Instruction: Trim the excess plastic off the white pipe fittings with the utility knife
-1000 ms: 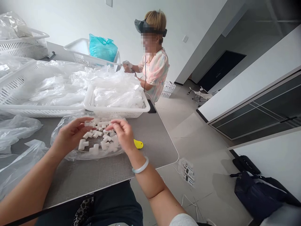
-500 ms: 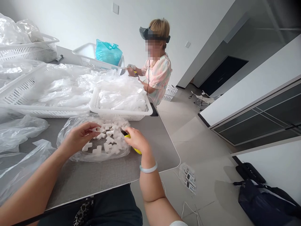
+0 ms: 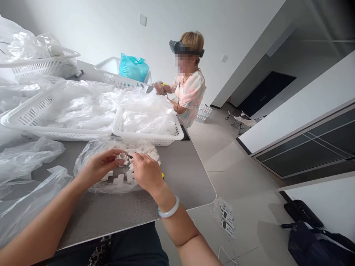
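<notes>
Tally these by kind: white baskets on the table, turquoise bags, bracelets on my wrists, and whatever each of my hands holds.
White baskets: 4
Turquoise bag: 1
Pale bracelet: 1
White fitting in left hand: 1
Yellow-ended tool in right hand: 1
Total: 8

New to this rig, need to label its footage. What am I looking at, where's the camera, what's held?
There is no machine: these are a person's bare hands, seen from a camera worn on that person's head, looking forward and down. The left hand holds a white pipe fitting. The right hand holds a yellow tool, mostly hidden, its dark tip by the fitting. On the table, more white fittings lie on or in a clear bag. Beyond are white baskets. Another person works at the far side.
</notes>
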`<state>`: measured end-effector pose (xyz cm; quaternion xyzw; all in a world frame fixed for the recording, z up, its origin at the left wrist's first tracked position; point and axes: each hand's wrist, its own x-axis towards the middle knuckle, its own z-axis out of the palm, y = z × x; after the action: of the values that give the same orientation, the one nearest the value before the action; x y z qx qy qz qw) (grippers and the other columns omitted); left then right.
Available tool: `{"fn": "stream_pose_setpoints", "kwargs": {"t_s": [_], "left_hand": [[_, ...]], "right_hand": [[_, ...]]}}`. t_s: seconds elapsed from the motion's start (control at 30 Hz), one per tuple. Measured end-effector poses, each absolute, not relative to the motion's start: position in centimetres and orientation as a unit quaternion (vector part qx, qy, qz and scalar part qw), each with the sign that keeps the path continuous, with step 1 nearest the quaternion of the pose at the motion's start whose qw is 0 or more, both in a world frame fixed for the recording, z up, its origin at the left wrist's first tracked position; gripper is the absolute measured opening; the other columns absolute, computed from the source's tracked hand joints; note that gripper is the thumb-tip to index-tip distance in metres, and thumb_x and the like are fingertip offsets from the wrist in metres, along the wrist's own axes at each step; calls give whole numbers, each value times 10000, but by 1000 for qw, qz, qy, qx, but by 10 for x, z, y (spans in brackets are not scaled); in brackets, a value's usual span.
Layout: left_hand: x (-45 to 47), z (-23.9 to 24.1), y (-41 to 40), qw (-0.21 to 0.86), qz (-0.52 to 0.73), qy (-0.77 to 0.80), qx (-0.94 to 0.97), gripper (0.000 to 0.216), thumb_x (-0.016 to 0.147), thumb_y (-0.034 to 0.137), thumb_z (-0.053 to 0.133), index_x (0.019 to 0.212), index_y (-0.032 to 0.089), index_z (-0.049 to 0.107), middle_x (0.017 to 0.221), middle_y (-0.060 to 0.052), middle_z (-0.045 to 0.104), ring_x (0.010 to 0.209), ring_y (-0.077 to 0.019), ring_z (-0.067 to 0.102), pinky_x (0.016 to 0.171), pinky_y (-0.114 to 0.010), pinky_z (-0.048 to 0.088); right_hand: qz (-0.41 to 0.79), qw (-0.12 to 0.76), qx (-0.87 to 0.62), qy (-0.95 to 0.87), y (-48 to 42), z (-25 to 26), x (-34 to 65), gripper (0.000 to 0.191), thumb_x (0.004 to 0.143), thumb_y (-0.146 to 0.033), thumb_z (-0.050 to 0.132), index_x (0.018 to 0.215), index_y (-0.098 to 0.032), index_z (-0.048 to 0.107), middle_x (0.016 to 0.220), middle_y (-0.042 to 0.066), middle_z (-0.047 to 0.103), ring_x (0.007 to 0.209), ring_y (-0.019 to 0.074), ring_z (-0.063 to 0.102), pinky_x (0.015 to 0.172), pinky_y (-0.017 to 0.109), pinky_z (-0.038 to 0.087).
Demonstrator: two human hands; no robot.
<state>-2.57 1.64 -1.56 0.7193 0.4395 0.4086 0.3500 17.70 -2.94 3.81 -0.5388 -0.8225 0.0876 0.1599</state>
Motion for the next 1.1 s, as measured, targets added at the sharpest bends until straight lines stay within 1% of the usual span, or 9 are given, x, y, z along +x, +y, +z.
{"fn": "stream_pose_setpoints", "kwargs": {"t_s": [0.1, 0.17, 0.3, 0.4, 0.57, 0.67, 0.87, 1.0, 1.1], "left_hand": [[-25, -10, 15, 403, 400, 419, 708, 470, 834, 664, 723, 1108, 288, 787, 794, -24, 787, 710, -262, 755, 591, -302, 630], [-25, -7, 14, 405, 410, 413, 706, 438, 835, 649, 734, 1084, 294, 796, 895, -33, 811, 750, -263, 760, 623, -303, 643], [-27, -5, 13, 390, 412, 408, 715, 424, 858, 640, 728, 1106, 306, 812, 1117, -54, 826, 865, -287, 775, 688, -319, 663], [-28, -4, 13, 386, 403, 412, 721, 421, 866, 646, 719, 1129, 331, 815, 1176, -42, 824, 965, -307, 786, 759, -324, 673], [-28, -2, 14, 384, 395, 406, 729, 432, 878, 678, 693, 1129, 345, 808, 1196, -34, 827, 1100, -331, 783, 867, -345, 683], [-28, 0, 14, 401, 381, 403, 729, 435, 879, 684, 691, 1102, 327, 803, 1153, -48, 835, 1036, -326, 796, 827, -341, 687], [-28, 0, 11, 417, 378, 400, 723, 418, 880, 663, 691, 1076, 310, 800, 1092, -55, 834, 975, -341, 797, 806, -385, 689], [-28, -2, 11, 377, 387, 407, 736, 440, 878, 689, 684, 1087, 327, 822, 1067, -59, 837, 925, -349, 791, 762, -413, 682], [-29, -3, 10, 363, 396, 413, 736, 442, 880, 694, 689, 1107, 339, 824, 1100, -56, 839, 984, -361, 789, 830, -444, 683]], "right_hand": [[87, 173, -536, -822, -29, 27, 175, 268, 1109, -216, 398, 1144, -180, 662, 1024, 100, 769, 1015, 221, 732, 687, 267, 529], [92, 179, -535, -820, -27, 23, 175, 261, 1116, -232, 400, 1119, -183, 656, 1019, 93, 772, 987, 210, 734, 667, 258, 513], [102, 191, -538, -815, -26, 22, 176, 245, 1120, -267, 428, 1209, -189, 643, 1096, 91, 784, 1024, 209, 744, 678, 258, 510], [102, 185, -539, -816, -27, 24, 176, 245, 1112, -274, 449, 1227, -187, 647, 1090, 94, 789, 1061, 223, 747, 701, 266, 515], [84, 183, -536, -820, -27, 25, 175, 211, 1104, -269, 476, 1156, -174, 658, 1041, 92, 787, 1019, 218, 749, 705, 263, 500], [76, 179, -535, -822, -26, 26, 174, 248, 1125, -323, 472, 1082, -174, 666, 985, 81, 779, 988, 205, 749, 678, 245, 469], [72, 163, -549, -816, -24, 24, 174, 509, 1101, -616, 465, 956, -174, 671, 783, 50, 705, 773, 164, 701, 559, 222, 355], [51, 177, -550, -814, -23, 18, 173, 535, 1093, -646, 454, 931, -186, 672, 748, 40, 680, 752, 158, 686, 544, 223, 321], [41, 182, -544, -818, -23, 16, 172, 522, 1108, -617, 440, 903, -197, 672, 731, 33, 672, 749, 159, 684, 548, 232, 329]]}}
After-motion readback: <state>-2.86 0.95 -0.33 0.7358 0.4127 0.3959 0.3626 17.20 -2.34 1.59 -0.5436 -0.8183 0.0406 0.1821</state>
